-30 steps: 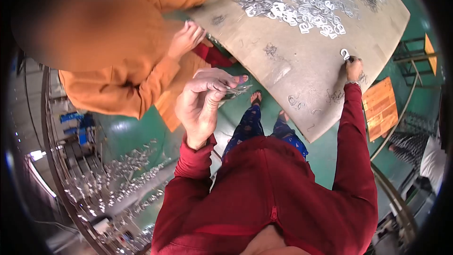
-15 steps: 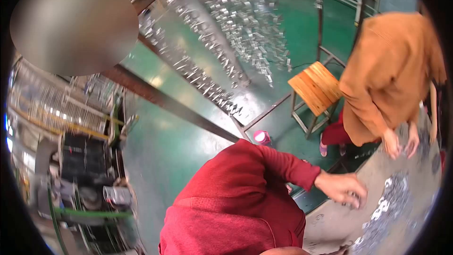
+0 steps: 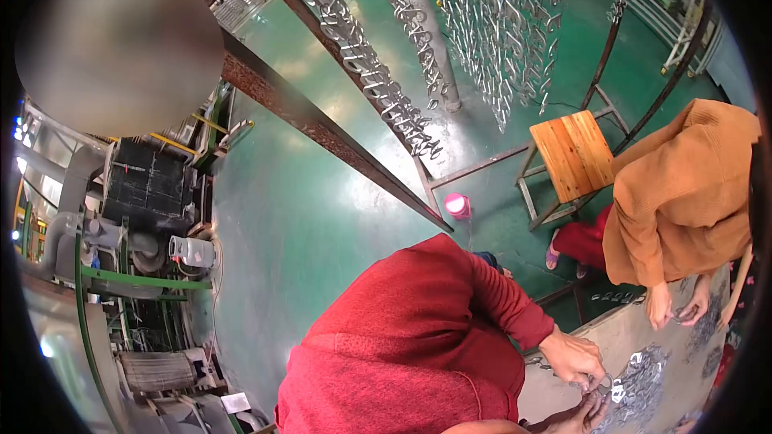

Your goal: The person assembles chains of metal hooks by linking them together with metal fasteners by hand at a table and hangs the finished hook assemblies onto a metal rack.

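Observation:
My left hand [image 3: 572, 358], in a red sleeve [image 3: 515, 313], reaches over the worktable [image 3: 555, 390] with fingers pinched on a small curved metal piece [image 3: 608, 382]. Close below it at the bottom edge is my right hand [image 3: 583, 415], partly cut off, its fingers curled together; what they hold is too small to tell. Both hands' fingertips nearly meet. Just right of them lies a pile of small shiny metal pieces [image 3: 643, 386].
A co-worker in an orange top [image 3: 683, 193] handles a small metal piece across the table. Behind stand a wooden stool [image 3: 571, 157], a pink bucket [image 3: 457, 206] and a rusty frame [image 3: 322, 133]. Chains of metal hooks [image 3: 498, 24] hang above. A gas cylinder [image 3: 191, 251] stands left.
The view has shifted and sharpened. My left hand has moved down towards my right hand, which now shows more at the bottom edge. The co-worker's hands appear lower in view.

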The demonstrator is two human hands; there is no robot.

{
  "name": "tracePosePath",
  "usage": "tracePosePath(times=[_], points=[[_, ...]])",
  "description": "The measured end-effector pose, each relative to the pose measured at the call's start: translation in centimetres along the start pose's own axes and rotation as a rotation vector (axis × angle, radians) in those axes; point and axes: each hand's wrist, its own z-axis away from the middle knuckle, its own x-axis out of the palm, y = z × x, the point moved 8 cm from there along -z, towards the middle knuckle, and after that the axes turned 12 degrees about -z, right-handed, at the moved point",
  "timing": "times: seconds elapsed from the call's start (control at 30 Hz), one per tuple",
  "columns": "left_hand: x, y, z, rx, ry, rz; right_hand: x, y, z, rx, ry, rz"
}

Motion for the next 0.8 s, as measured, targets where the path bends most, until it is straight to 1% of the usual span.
tracePosePath(times=[0.03,0.13,0.23,0.3,0.33,0.4,0.43,0.5,0.53,0.6,0.7,0.8], points=[[-0.1,-0.1,-0.3,0.003,0.010,-0.017,0.3,-0.5,-0.4,-0.055,-0.022,-0.024],[-0.6,-0.3,-0.6,0.003,0.042,-0.063,0.4,-0.5,-0.6,-0.116,-0.011,-0.013],[-1.0,-0.6,-0.3,-0.009,0.066,-0.136,2.1,-4.1,-1.8,-0.200,-0.045,0.053],[-1.0,-1.2,0.2,-0.021,0.076,-0.206,1.5,-3.3,-1.6,-0.009,0.197,0.057],[-1.1,-1.2,0.3,0.000,0.089,-0.173,0.9,-2.6,-1.2,0.089,0.319,0.062],[-1.7,-0.9,0.6,0.044,0.112,-0.107,1.3,-3.0,-0.8,-0.019,0.346,0.150],[-1.9,-0.9,0.7,0.043,0.096,-0.024,1.5,-3.3,-0.7,-0.073,0.359,0.193],[-2.5,-0.6,1.1,0.045,0.064,0.141,0.9,-2.3,-0.4,-0.087,0.346,0.112],[-3.5,-0.6,1.4,0.007,0.147,0.190,0.4,-1.8,-0.3,-0.094,0.340,0.073],[-5.6,-0.5,2.2,-0.068,0.313,0.286,1.3,-2.0,-0.7,-0.112,0.337,0.088],[-6.7,-3.6,3.2,-0.212,0.327,0.268,1.9,-2.3,-1.4,-0.130,0.301,0.110],[-6.8,-4.9,3.8,-0.323,0.141,0.212,2.1,-2.4,-2.0,-0.166,0.248,0.123]])
